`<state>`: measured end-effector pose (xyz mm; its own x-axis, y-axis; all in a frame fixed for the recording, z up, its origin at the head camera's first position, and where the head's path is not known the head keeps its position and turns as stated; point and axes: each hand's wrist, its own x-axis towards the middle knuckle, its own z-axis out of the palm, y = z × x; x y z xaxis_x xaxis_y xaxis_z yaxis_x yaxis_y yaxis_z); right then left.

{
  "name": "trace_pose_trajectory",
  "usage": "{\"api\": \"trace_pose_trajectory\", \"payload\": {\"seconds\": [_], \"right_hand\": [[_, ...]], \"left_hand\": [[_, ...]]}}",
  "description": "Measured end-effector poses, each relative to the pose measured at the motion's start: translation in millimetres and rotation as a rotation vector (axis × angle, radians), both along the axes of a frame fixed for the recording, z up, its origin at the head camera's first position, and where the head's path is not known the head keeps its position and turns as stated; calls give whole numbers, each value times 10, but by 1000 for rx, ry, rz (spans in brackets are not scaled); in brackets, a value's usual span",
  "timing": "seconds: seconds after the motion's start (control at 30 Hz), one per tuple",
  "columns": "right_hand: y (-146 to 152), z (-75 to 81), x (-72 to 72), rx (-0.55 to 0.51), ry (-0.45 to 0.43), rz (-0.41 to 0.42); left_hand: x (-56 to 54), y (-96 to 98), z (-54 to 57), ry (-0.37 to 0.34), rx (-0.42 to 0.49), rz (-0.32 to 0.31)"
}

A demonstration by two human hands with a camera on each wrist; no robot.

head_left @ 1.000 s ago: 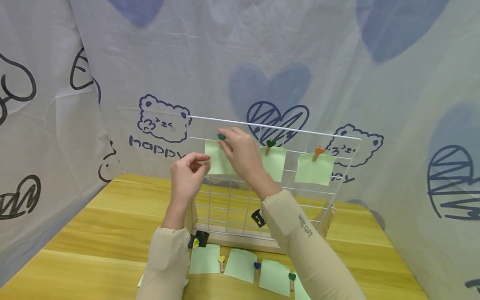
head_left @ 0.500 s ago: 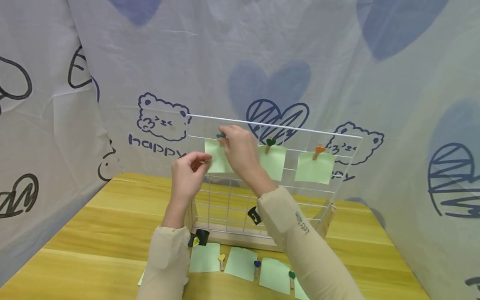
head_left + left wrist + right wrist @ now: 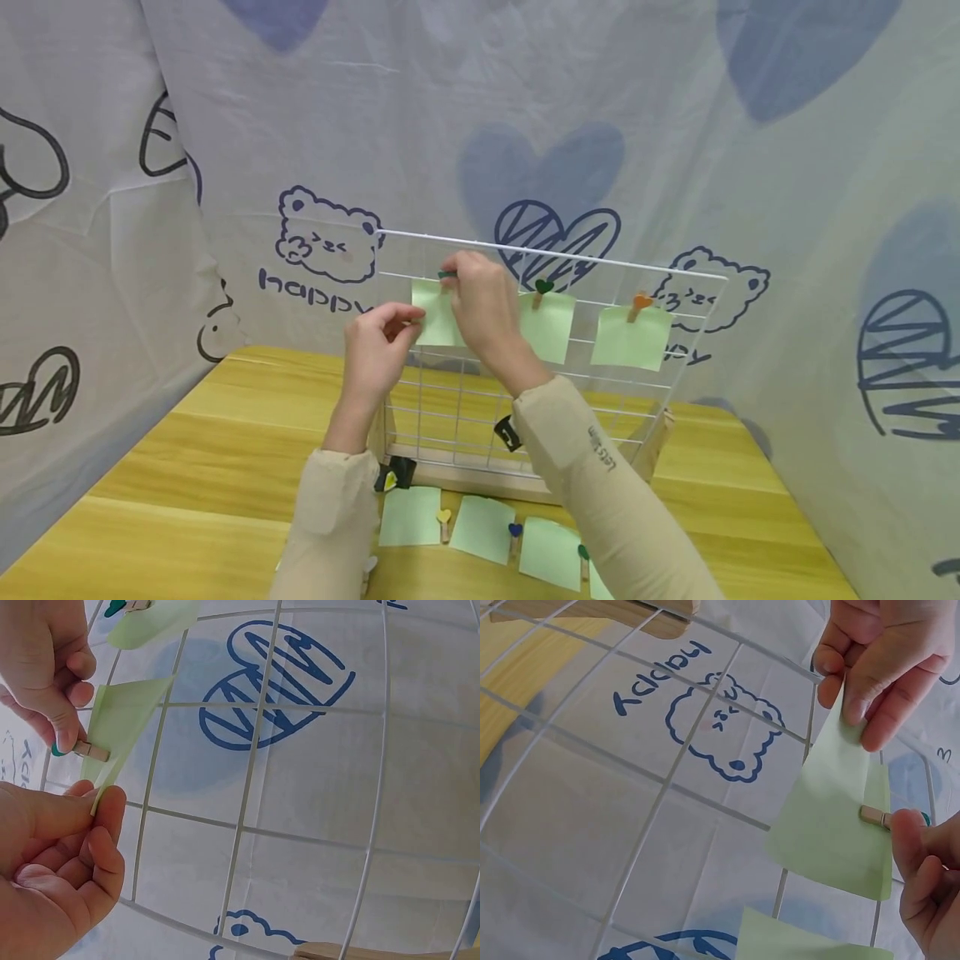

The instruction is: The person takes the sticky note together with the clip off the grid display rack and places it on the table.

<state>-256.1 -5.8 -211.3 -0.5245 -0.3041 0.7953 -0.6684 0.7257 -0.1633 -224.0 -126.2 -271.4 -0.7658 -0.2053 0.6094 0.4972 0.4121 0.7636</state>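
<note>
My left hand (image 3: 378, 346) pinches the left edge of a pale green paper note (image 3: 825, 802) between thumb and forefinger. At the top of that note, my right hand (image 3: 483, 304) pinches a small wooden clothespin (image 3: 91, 751) with a green heart on its end. The clothespin's jaws sit over the note's top edge, close to a wire of the white grid rack (image 3: 547, 254). Right of the hands, two more green notes hang on the rack, one under a green-heart clothespin (image 3: 543, 288) and one under an orange-heart clothespin (image 3: 641, 305).
On the wooden table (image 3: 187, 442) before the rack lies a row of several green notes (image 3: 411, 517). Among them lie a yellow-heart clothespin (image 3: 444, 525), a blue-heart one (image 3: 514, 533) and a green-heart one. A printed cloth (image 3: 420, 108) hangs behind the rack.
The right hand has turned slightly at the clothespin, and its fingers now cover more of the green heart. The left hand keeps its pinch on the note's edge.
</note>
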Motion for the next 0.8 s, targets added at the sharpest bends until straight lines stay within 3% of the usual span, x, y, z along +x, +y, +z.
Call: {"api": "trace_pose_trajectory", "payload": {"seconds": [0.33, 0.8], "right_hand": [[22, -24, -33, -93, 38, 41], [71, -66, -60, -195, 199, 157]], "left_hand": [[18, -1, 7, -7, -10, 5], [103, 8, 27, -25, -31, 17]]}}
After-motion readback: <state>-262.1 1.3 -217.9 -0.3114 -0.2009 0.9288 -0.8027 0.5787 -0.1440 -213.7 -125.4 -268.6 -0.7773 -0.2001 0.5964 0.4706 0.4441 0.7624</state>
